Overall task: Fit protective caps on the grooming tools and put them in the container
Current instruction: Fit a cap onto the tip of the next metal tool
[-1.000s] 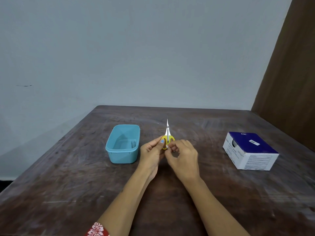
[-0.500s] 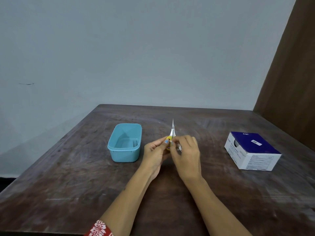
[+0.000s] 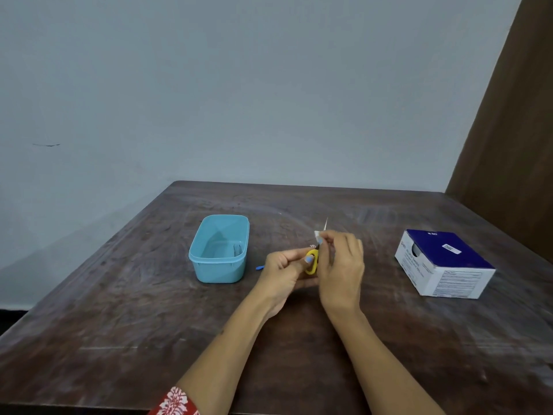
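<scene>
Both hands have drifted right in frame, scissors [image 3: 312,262] now partly hidden.
Left hand [image 3: 284,272] grips the yellow handle; right hand [image 3: 341,265] fingers pinch a white cap [image 3: 317,234] at the blade, which points up-frame.

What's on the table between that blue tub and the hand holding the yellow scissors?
In the head view, a small blue piece lies on the table between the blue tub and the left hand; too small to identify.
</scene>
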A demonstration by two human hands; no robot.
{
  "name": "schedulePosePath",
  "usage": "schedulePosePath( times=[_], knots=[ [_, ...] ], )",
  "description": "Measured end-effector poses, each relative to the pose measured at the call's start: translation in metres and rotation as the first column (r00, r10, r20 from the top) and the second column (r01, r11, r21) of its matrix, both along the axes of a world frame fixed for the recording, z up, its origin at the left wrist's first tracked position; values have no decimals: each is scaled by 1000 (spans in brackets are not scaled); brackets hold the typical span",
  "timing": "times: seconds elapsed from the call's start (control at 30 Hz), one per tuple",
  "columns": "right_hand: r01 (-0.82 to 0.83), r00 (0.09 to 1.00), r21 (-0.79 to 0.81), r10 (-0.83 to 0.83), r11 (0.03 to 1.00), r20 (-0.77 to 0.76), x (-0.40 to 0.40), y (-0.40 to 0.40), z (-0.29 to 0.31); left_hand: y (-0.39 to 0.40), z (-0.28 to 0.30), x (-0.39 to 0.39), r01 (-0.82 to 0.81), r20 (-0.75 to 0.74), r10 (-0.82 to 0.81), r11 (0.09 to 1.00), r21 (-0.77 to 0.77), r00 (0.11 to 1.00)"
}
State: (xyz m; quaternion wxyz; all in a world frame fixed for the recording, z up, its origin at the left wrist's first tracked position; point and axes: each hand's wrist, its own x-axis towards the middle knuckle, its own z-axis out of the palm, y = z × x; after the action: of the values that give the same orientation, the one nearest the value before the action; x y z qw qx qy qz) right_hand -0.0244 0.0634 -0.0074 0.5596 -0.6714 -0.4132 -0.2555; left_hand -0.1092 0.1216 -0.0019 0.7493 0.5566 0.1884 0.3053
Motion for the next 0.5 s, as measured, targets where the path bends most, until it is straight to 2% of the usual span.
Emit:
schedulePosePath(
  times=[0.1,0.27,0.5],
  knots=[
    [8,998,-1,-8,1000,-64,2,0,0,0,0,-1,15,-10,-15,1000,19,1000],
    [-47,997,-48,44,998,-69,-1,1,-2,2,2,-2,-16,-15,16,999,33,1000],
    [73,981,51,-62,996,-183,8,0,1,-3,-2,0,79,-151,-53,983,168,987]
  ],
)
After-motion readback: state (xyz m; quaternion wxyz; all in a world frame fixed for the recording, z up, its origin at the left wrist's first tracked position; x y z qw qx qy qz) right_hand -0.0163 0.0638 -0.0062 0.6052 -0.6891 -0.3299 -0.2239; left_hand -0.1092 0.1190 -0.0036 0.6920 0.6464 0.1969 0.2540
